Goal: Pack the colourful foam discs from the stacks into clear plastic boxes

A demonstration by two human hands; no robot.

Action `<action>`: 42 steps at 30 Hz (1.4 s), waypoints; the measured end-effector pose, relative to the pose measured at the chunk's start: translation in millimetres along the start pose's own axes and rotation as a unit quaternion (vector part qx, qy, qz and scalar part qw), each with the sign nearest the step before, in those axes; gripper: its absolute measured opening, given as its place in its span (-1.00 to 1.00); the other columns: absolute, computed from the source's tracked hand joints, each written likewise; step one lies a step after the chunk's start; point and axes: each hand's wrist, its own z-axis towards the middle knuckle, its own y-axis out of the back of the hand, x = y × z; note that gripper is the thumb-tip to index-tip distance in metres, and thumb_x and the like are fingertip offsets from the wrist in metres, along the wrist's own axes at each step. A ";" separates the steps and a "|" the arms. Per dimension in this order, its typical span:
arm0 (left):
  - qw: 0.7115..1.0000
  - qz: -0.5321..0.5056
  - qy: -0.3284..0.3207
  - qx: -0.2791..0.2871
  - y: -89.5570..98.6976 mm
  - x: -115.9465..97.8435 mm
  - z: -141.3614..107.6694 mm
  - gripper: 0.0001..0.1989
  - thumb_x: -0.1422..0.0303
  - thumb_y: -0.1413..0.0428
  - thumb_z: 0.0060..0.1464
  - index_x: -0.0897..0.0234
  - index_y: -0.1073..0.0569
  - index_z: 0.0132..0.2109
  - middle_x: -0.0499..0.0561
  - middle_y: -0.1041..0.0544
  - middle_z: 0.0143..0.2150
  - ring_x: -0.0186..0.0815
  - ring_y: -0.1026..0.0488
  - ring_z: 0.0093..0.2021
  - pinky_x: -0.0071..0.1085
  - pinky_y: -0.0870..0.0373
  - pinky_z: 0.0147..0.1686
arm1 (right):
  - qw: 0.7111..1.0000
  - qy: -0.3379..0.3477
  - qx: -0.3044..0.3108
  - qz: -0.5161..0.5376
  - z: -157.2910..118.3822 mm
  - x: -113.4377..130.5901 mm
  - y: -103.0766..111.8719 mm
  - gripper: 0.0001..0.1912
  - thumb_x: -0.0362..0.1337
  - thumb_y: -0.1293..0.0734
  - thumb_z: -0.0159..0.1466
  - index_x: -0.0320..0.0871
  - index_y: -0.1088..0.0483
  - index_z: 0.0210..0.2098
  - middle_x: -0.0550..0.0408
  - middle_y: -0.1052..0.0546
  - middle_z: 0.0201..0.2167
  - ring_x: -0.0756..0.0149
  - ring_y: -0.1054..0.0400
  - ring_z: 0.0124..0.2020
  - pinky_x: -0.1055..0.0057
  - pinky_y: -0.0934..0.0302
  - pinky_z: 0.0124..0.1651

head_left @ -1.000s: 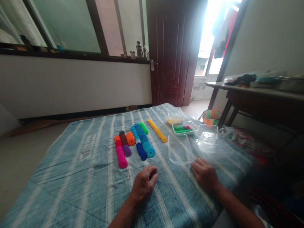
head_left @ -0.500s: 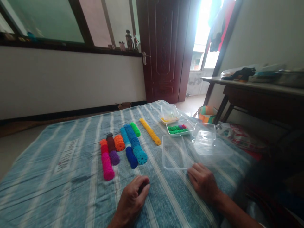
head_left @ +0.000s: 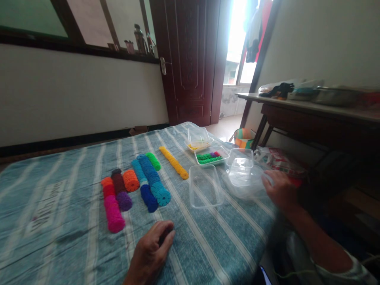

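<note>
My left hand (head_left: 152,251) rests on the striped cloth (head_left: 204,253), fingers loosely curled and nothing in them. Beyond it lie rolls of stacked plastic discs: a pink-and-red roll (head_left: 113,209), a brown-and-purple roll (head_left: 121,192), a short orange roll (head_left: 131,181), a blue roll (head_left: 156,180), a light-and-dark-blue roll (head_left: 145,190), a green roll (head_left: 153,161) and a long yellow roll (head_left: 174,163). At the right, my right hand (head_left: 280,192) is at the edge of a clear plastic lid (head_left: 247,190); blur hides whether its fingers grip. Left of the lid sits a clear plastic box (head_left: 206,198).
A clear box (head_left: 211,160) holds green, purple and red discs. Behind it, another clear box (head_left: 199,145) holds some yellow pieces. More clear plastic ware (head_left: 240,158) stands behind the lid. A desk (head_left: 311,103) is at the right, and a dark red door (head_left: 190,59) behind.
My right hand has moved right, from the near edge of the clear box to the edge of the clear lid. The view has turned right. My left hand stays on the cloth.
</note>
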 end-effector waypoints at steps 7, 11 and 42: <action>1.000 0.010 -0.004 -0.012 -0.4 -2.3 1.1 -0.81 0.19 -0.09 0.04 0.15 -0.54 -0.32 -0.05 -0.59 -0.37 -0.24 -0.56 -0.36 -0.45 -0.49 -0.35 | 0.979 -0.170 0.101 0.038 17.8 -45.5 -13.4 -0.62 -0.03 -0.23 0.23 -0.16 -0.51 -0.20 -0.09 -0.60 -0.33 0.10 -0.47 -0.33 0.27 -0.28 -0.30; 1.000 0.011 -0.004 -0.011 0.3 -4.2 2.1 -0.81 0.20 -0.09 0.05 0.16 -0.54 -0.33 -0.05 -0.58 -0.38 -0.26 -0.56 -0.37 -0.47 -0.48 -0.36 | 0.990 -0.115 0.060 0.047 38.1 -21.6 -10.8 -0.63 -0.07 -0.22 0.26 -0.16 -0.49 -0.11 -0.07 -0.59 -0.30 0.11 -0.46 -0.28 0.27 -0.26 -0.23; 0.961 -0.088 0.259 0.047 -8.2 -46.5 47.2 -0.77 0.33 0.04 -0.04 0.28 -0.44 -0.25 -0.15 -0.43 -0.67 -0.34 -0.39 -0.69 -0.50 -0.28 -0.66 | 0.945 0.226 0.128 0.199 2.7 69.2 44.3 -0.80 -0.22 -0.26 0.36 -0.12 -0.44 -0.36 0.08 -0.50 -0.47 0.33 -0.37 -0.42 0.40 -0.20 -0.29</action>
